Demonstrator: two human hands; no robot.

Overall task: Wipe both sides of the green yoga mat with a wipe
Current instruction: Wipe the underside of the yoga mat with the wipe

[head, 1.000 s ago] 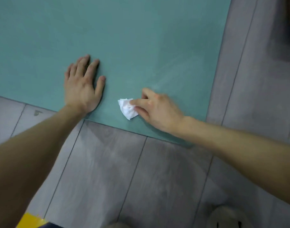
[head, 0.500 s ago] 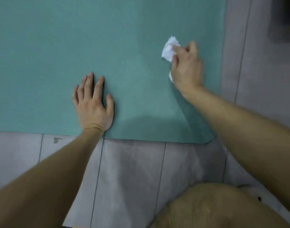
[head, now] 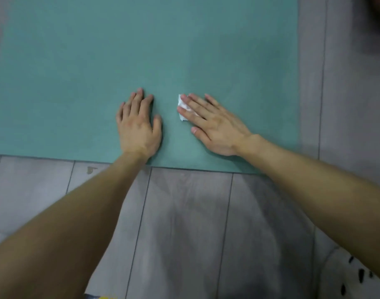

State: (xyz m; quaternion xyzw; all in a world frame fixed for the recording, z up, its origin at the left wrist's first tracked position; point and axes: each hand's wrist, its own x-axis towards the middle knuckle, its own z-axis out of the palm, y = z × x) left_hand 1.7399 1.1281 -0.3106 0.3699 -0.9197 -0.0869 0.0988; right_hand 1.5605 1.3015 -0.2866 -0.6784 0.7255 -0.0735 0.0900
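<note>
Green yoga mat (head: 77,72) lies flat on the grey plank floor (head: 184,212) with one face up. Its matte teal surface is smooth and uncreased and shows no clear damp streaks, so how much of this face is wiped cannot be told. By the mat's near edge the left hand (head: 138,126) presses flat, fingers straight and close together, thumb out. Just right of it on the mat, the crumpled white wipe (head: 181,108) sits under the right hand (head: 215,128), whose straight, slightly spread fingers press it down. I judge the upper face to be mid-wipe; whether the underside is done is not visible.
</note>
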